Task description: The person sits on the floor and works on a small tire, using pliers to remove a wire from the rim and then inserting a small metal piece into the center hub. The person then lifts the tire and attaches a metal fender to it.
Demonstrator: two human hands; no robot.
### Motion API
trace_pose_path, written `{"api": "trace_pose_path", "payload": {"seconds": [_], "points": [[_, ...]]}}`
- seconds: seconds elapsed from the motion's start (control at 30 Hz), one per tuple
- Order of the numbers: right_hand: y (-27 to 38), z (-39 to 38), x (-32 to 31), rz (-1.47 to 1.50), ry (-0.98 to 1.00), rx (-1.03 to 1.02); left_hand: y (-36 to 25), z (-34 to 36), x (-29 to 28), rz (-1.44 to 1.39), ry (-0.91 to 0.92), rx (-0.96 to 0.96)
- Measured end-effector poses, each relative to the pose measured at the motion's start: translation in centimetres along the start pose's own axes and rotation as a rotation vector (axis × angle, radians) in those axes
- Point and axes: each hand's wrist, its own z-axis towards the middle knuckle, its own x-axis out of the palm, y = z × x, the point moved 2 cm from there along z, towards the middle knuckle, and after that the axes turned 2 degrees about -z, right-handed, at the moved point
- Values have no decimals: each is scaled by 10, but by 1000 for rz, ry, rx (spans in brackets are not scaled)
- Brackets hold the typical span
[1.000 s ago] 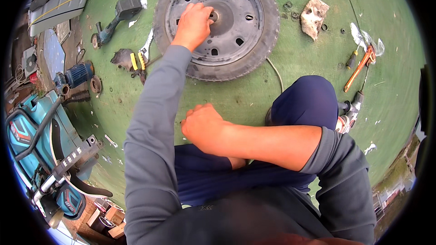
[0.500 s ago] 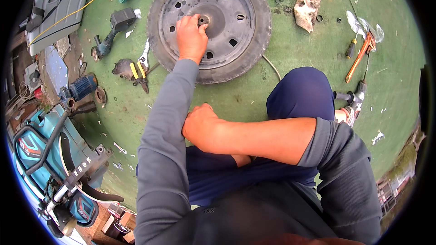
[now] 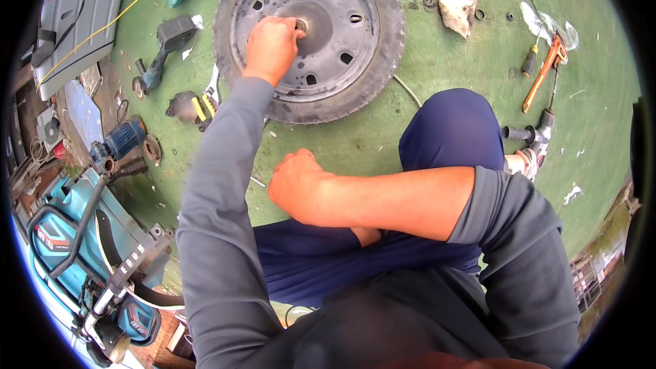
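Note:
A wheel with a worn black tyre (image 3: pixel 225 34) and a grey steel rim (image 3: pixel 362 48) lies flat on the green ground. My left hand (image 3: pixel 271 48) is over its middle, fingers curled and thumb and fingertips close together at the small round hub bore (image 3: pixel 301 25). What they pinch, if anything, is hidden. My right hand (image 3: pixel 297 184) is closed in a fist above my lap, close to my left forearm, with its fingers turned away; nothing shows sticking out of it.
Pliers with yellow grips (image 3: pixel 201 111), an adjustable wrench (image 3: pixel 213 85) and a cordless angle grinder (image 3: pixel 164 51) lie left. Right are a stained rag (image 3: pixel 459 3), small rings (image 3: pixel 429 3), a screwdriver (image 3: pixel 529 61), an orange pipe wrench (image 3: pixel 544 75) and a drill (image 3: pixel 540 140).
The view has shifted slightly, so the wheel sits a bit higher and further left. My left hand stays at the hub; my right fist has come away from my left sleeve.

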Motion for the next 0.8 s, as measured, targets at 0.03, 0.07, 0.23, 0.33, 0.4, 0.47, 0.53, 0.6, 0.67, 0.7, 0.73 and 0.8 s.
{"api": "trace_pose_path", "payload": {"seconds": [0.03, 0.07, 0.23, 0.33, 0.4, 0.47, 0.53, 0.6, 0.67, 0.7, 0.73, 0.8], "points": [[-3, 0, -2, -1, 1, -5, -2, -2, 1, -6, -19, -49], [-5, 0, -3, -3, 3, -10, -3, -4, 5, -25, -60, -53], [-14, 9, -2, 13, 33, 39, -8, -7, 11, -38, -157, -91], [-17, 3, -4, 9, 29, 45, -10, -8, 7, -74, -127, -123], [-17, -2, -6, 19, 19, 45, -12, -9, 3, -114, -135, -153], [-15, -5, -7, 41, 26, 33, -14, -14, -5, -154, -156, -202], [-22, -8, -11, 80, 52, 35, -15, -21, -16, -592, -208, -413], [-35, -13, -14, 95, 4, 89, -16, -34, -30, -1000, -286, -549], [-56, -19, -23, 122, -141, 211, -18, -56, -56, -1205, -235, -598], [-66, -23, -32, 164, -236, 266, -25, -68, -76, -1305, -228, -636], [-76, -25, -40, 207, -331, 307, -26, -83, -91, -1348, -234, -648], [-90, -30, -58, 367, -566, 343, -33, -109, -118, -1399, -259, -647]]}}
